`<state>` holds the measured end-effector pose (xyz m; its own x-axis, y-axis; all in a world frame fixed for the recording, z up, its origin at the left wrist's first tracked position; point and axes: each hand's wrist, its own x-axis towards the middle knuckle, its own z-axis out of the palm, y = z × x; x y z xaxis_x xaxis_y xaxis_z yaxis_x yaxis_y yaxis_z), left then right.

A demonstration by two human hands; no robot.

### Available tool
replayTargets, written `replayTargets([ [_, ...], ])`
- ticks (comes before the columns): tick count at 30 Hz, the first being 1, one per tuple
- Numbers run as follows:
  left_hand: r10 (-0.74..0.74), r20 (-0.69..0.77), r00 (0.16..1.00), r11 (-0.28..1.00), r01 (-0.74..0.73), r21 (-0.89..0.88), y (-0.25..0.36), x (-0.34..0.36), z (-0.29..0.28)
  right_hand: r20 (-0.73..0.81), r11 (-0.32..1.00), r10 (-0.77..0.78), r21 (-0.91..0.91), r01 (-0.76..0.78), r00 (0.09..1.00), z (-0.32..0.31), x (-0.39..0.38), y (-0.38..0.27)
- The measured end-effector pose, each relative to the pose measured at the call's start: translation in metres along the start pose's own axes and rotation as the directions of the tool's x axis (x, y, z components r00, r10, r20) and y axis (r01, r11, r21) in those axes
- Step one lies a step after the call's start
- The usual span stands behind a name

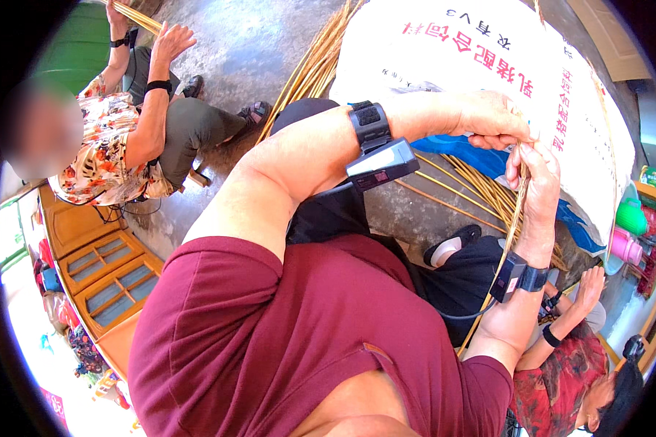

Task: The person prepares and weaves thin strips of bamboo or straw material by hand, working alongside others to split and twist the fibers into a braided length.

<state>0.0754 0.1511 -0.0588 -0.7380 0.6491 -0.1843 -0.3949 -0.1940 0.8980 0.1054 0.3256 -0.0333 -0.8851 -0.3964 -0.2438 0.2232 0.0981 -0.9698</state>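
Observation:
My left hand (pixel 494 120) reaches across to the right, its fingers closed in a pinch at the upper ends of some thin tan straw stalks (pixel 516 226). Just below it, my right hand (pixel 541 178) grips the same stalks, and the fingertips of both hands meet. From there the stalks hang down along my right forearm. Behind the hands spreads a large white woven sack (pixel 401 62) with red and black print and blue patches. More loose stalks (pixel 481 191) lie beneath the hands, partly under the sack.
A long bundle of stalks (pixel 307 80) runs along the sack's left side on the concrete floor (pixel 229 36). At the left, a seated person (pixel 113 138) holds stalks. Another person (pixel 561 371) sits close on my right, one hand raised. A pink container (pixel 625 246) stands at the far right.

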Motion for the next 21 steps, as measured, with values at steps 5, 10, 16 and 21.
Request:
replayTargets([
  [5, 0.09, 0.038, 0.995, 0.995, -0.091, 0.032, -0.001, -0.005, 0.003, 0.024, 0.999, -0.026, 0.02, 0.025, 0.999, 0.0, -0.002, 0.001],
  [10, 0.119, -0.022, 0.993, 0.991, -0.117, 0.063, -0.003, -0.002, 0.004, -0.028, 0.999, -0.047, 0.023, 0.048, 0.998, 0.0, 0.0, 0.003],
  [16, 0.164, -0.044, 0.986, 0.983, -0.159, 0.09, -0.001, 0.002, 0.01, -0.042, 0.998, -0.057, 0.027, 0.059, 0.997, -0.004, 0.001, 0.005],
  [21, 0.185, -0.053, 0.981, 0.981, -0.182, 0.06, -0.001, 0.001, 0.008, -0.069, 0.998, -0.064, 0.015, 0.065, 0.996, -0.002, 0.004, 0.004],
])
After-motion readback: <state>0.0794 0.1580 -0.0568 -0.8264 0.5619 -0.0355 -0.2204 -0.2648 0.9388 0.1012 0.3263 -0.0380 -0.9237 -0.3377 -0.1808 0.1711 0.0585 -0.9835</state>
